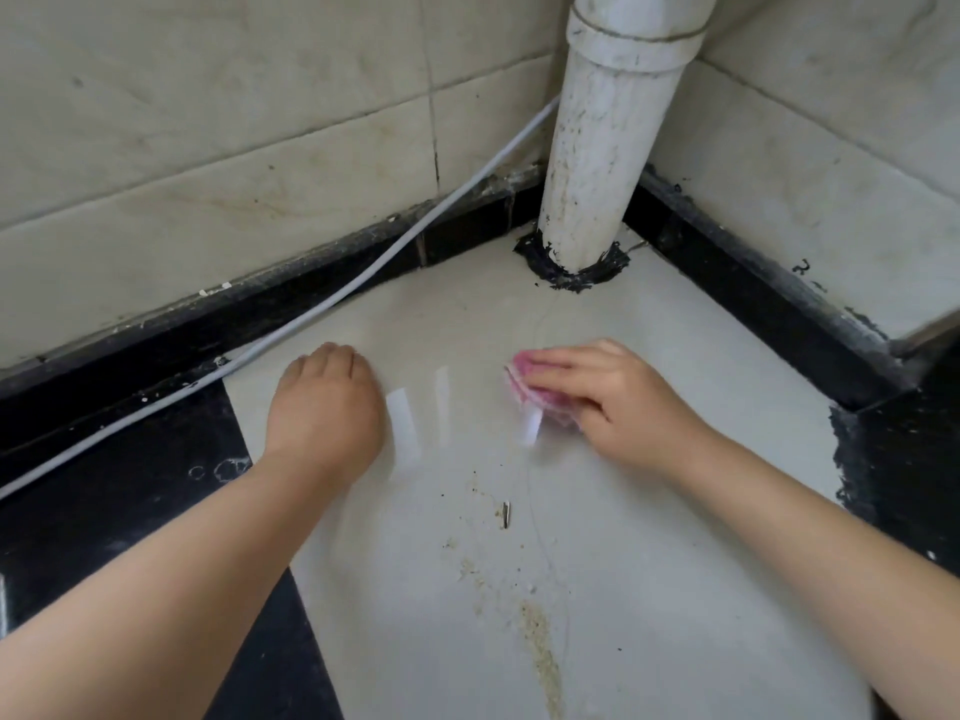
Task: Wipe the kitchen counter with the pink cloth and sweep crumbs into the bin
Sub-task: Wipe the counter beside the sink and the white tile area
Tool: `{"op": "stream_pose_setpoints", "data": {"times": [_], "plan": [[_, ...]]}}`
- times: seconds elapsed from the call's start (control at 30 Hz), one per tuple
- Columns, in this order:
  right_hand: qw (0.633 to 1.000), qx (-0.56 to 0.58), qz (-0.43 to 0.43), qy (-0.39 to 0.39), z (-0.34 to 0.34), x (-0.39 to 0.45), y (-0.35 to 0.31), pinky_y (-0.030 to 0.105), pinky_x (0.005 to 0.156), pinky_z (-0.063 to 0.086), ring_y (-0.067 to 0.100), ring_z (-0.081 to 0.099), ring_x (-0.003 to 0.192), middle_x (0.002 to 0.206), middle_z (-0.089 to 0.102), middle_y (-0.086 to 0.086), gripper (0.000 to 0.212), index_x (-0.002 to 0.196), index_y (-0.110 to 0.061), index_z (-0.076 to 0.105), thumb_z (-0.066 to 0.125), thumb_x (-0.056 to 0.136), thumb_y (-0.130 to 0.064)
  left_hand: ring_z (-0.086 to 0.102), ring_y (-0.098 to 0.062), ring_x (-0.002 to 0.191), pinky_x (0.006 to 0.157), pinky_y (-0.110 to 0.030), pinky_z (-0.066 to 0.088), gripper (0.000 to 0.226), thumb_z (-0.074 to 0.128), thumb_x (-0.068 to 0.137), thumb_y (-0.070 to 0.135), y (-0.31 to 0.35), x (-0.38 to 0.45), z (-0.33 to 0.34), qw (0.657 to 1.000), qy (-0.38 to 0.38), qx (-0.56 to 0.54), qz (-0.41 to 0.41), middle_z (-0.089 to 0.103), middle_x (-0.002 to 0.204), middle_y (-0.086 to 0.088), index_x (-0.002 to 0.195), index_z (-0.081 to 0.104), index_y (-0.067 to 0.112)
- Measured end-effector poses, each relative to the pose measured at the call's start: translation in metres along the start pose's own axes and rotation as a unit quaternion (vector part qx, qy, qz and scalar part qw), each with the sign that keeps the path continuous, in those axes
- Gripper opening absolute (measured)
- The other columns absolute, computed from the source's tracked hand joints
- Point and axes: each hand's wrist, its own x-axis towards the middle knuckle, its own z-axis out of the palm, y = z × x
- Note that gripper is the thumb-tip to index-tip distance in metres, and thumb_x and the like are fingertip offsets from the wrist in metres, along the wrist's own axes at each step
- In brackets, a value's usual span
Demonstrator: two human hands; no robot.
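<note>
right hand lies over the pink cloth, fingers laid across it and pressing it flat to the counter; only the cloth's left edge shows past the fingertips. left hand rests on the counter with fingers curled under, grasping nothing visible. the two hands sit near each other with bare glossy surface between them.

cloth assessment: appears thin, soft and light, bunched in folds. it should conform to the surface and slide readily on the polished tile. judged best controlled from above with a flat palm, as now, not by a pinched corner, which would let it trail.

crumbs form a pale gritty trail on the near side of the hands, with a small dark sliver among scattered specks. none swept yet, by the look of it. bin not in view.

edges: walls close the corner behind, with a black skirting at their foot. a white pipe rises from the corner through black sealant. a grey cable runs along the left skirting onto a dark strip. open room lies toward the viewer; strokes should pull that way, clear of pipe base and cable.
</note>
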Motion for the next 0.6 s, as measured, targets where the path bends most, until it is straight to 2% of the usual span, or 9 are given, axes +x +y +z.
{"op": "stream_pose_setpoints", "data": {"times": [0.03,0.1,0.13,0.2,0.27,0.3,0.4,0.5,0.6], "plan": [[0.999,-0.023,0.034,0.033,-0.011,0.005,0.016,0.03,0.081,0.042,0.029,0.065,0.089,0.11,0.067,0.01,0.033,0.101,-0.006,0.07,0.044,0.081,-0.013,0.038,-0.036,0.125,0.106,-0.043,0.027,0.044,0.029,0.089,0.009,0.005,0.003,-0.002,1.0,0.004,0.013,0.016,0.044,0.132,-0.026,0.127,0.042,-0.009],[0.984,-0.067,0.136,0.093,-0.028,0.014,0.063,0.037,0.09,0.043,0.031,0.06,0.102,0.117,0.063,0.009,0.03,0.108,-0.009,0.067,0.048,0.087,-0.019,0.017,-0.026,0.138,0.112,-0.033,0.01,0.047,0.024,0.096,0.015,0.017,0.008,0.001,1.0,-0.018,-0.004,0.026,0.022,0.149,-0.016,0.14,0.023,-0.001],[0.976,-0.074,0.183,0.094,-0.034,0.017,0.083,0.041,0.093,0.044,0.032,0.057,0.106,0.12,0.061,0.009,0.03,0.111,-0.01,0.065,0.049,0.089,-0.021,0.012,-0.024,0.14,0.112,-0.028,0.004,0.048,0.024,0.097,0.017,0.023,0.011,0.004,0.999,-0.024,-0.031,0.024,0.017,0.151,-0.014,0.142,0.019,0.001],[0.962,-0.104,0.239,0.085,-0.037,0.017,0.109,0.046,0.091,0.044,0.033,0.053,0.11,0.126,0.057,0.009,0.032,0.118,-0.012,0.06,0.048,0.09,-0.021,0.027,-0.032,0.135,0.109,-0.029,0.005,0.047,0.03,0.093,0.015,0.039,0.017,0.013,0.994,0.017,-0.088,0.062,0.031,0.144,-0.022,0.135,0.033,-0.006],[0.949,-0.152,0.271,0.055,-0.028,0.009,0.116,0.039,0.094,0.037,0.032,0.044,0.117,0.138,0.046,0.003,0.041,0.128,-0.019,0.051,0.046,0.088,-0.01,0.045,-0.042,0.12,0.1,-0.041,0.012,0.042,0.044,0.085,0.009,0.054,0.027,0.019,0.99,0.025,-0.091,0.101,0.048,0.129,-0.029,0.122,0.048,-0.012],[0.943,-0.161,0.286,0.048,-0.023,0.003,0.112,0.035,0.091,0.032,0.031,0.04,0.119,0.142,0.04,-0.001,0.047,0.131,-0.022,0.047,0.044,0.087,-0.005,0.044,-0.042,0.121,0.101,-0.04,0.011,0.041,0.045,0.087,0.007,0.058,0.032,0.02,0.988,0.027,-0.094,0.115,0.046,0.13,-0.029,0.123,0.047,-0.013],[0.954,-0.151,0.243,0.088,-0.007,-0.021,0.084,0.034,0.08,0.033,0.034,0.051,0.105,0.133,0.052,0.002,0.048,0.121,-0.019,0.058,0.047,0.079,0.0,0.027,-0.035,0.134,0.104,-0.028,0.003,0.052,0.028,0.091,0.021,0.067,0.043,0.027,0.983,0.021,-0.124,0.133,0.033,0.142,-0.023,0.133,0.035,-0.007],[0.986,-0.066,0.134,0.075,0.008,-0.053,0.031,0.037,0.072,0.049,0.029,0.058,0.093,0.117,0.064,0.004,0.037,0.106,-0.016,0.068,0.046,0.077,-0.009,0.04,-0.042,0.125,0.104,-0.039,0.015,0.049,0.029,0.091,0.021,0.064,0.043,0.035,0.985,0.026,-0.108,0.132,0.044,0.133,-0.027,0.126,0.045,-0.01],[0.996,0.032,0.069,0.055,0.001,-0.063,0.0,0.027,0.081,0.047,0.025,0.059,0.09,0.114,0.065,0.005,0.04,0.106,-0.012,0.068,0.038,0.079,-0.012,0.049,-0.048,0.113,0.098,-0.052,0.031,0.048,0.03,0.089,0.019,0.061,0.046,0.045,0.982,0.037,-0.107,0.151,0.051,0.122,-0.032,0.116,0.051,-0.014]]}}
